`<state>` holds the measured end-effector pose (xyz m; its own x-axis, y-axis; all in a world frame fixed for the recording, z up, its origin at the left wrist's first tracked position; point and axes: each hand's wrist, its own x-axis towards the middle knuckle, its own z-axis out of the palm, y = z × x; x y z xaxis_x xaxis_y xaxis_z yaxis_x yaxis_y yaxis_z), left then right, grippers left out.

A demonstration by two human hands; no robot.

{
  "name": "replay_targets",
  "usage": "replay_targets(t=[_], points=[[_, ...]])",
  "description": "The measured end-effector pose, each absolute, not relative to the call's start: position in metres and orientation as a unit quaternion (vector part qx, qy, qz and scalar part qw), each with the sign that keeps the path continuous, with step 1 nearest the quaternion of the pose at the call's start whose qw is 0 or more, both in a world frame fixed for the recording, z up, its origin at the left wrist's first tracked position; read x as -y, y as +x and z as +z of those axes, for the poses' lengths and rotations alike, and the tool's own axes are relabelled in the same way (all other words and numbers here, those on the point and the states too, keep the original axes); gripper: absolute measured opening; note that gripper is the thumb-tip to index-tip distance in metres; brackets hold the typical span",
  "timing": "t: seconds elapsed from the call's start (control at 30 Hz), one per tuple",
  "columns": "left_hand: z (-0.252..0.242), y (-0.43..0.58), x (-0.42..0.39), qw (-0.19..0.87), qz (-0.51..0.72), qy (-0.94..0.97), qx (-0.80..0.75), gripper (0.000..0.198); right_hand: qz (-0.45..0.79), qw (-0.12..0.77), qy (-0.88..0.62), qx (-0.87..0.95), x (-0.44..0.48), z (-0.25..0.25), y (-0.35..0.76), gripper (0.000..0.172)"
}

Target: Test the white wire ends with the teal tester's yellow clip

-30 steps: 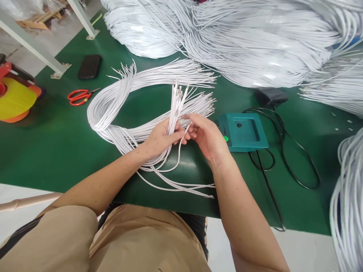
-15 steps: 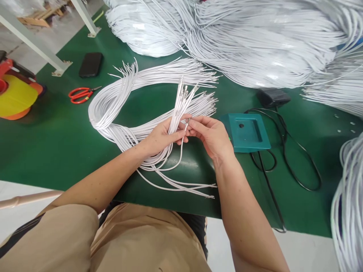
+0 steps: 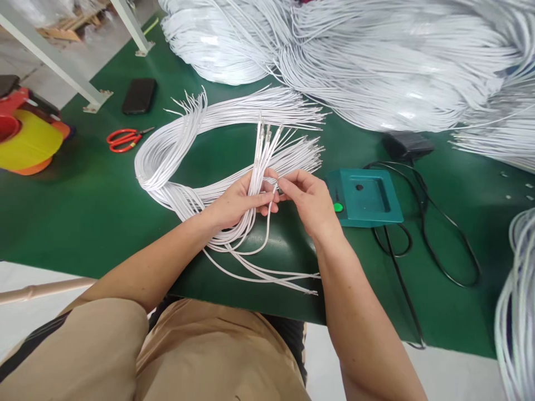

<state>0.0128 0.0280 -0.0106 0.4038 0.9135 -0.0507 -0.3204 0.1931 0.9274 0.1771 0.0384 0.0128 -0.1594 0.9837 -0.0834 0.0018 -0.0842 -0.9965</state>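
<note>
My left hand (image 3: 236,203) is closed around a bunch of white wires (image 3: 259,156), whose tips stand up above the fingers. Between its thumb and fingers one single wire (image 3: 268,220) is set apart from the bunch. My right hand (image 3: 307,197) pinches at the tip of that single wire, close to the left fingertips; what exactly lies between its fingers is too small to make out. Under and behind the left hand lies a larger looped bundle of white wires (image 3: 156,159) on the green table. A few loose wire ends (image 3: 288,278) stretch toward the table's front edge.
Right of my hands is a teal device (image 3: 370,197) with a green button and a black cable (image 3: 449,228). Red-handled scissors (image 3: 125,139), a black phone-like object (image 3: 139,96) and a yellow tape dispenser (image 3: 31,139) are leftward. Large wire heaps (image 3: 388,61) line the back.
The right fingers have shifted slightly at the single wire's tip, and the upright bunch leans a little further left. The green button now shows. The whole view has shifted slightly.
</note>
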Motion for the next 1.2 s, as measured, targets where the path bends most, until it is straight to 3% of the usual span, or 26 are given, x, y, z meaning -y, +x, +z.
replay_targets(t=[0.1, 0.27, 0.43, 0.63, 0.9, 1.07, 1.2], points=[[-0.011, 0.012, -0.028, 0.706, 0.439, 0.455, -0.319, 0.041, 0.554, 0.432, -0.488, 0.518, -0.038, 0.016, 0.179, 0.014], [-0.012, 0.012, -0.027, 0.704, 0.437, 0.462, -0.317, 0.042, 0.668, 0.382, -0.437, 0.466, -0.039, 0.022, 0.184, 0.017], [-0.013, 0.012, -0.027, 0.696, 0.437, 0.459, -0.337, 0.045, 0.565, 0.522, -0.488, 0.413, -0.040, 0.020, 0.181, 0.006], [-0.015, 0.013, -0.027, 0.687, 0.433, 0.477, -0.335, 0.047, 0.574, 0.438, -0.502, 0.477, -0.038, 0.022, 0.180, 0.014], [-0.012, 0.015, -0.025, 0.657, 0.419, 0.514, -0.358, 0.058, 0.562, 0.504, -0.486, 0.440, -0.042, 0.015, 0.180, 0.023], [-0.012, 0.015, -0.024, 0.657, 0.428, 0.512, -0.350, 0.061, 0.573, 0.419, -0.519, 0.477, -0.038, 0.024, 0.183, 0.013], [-0.013, 0.015, -0.025, 0.657, 0.428, 0.516, -0.344, 0.059, 0.557, 0.409, -0.526, 0.496, -0.036, 0.025, 0.182, 0.008]])
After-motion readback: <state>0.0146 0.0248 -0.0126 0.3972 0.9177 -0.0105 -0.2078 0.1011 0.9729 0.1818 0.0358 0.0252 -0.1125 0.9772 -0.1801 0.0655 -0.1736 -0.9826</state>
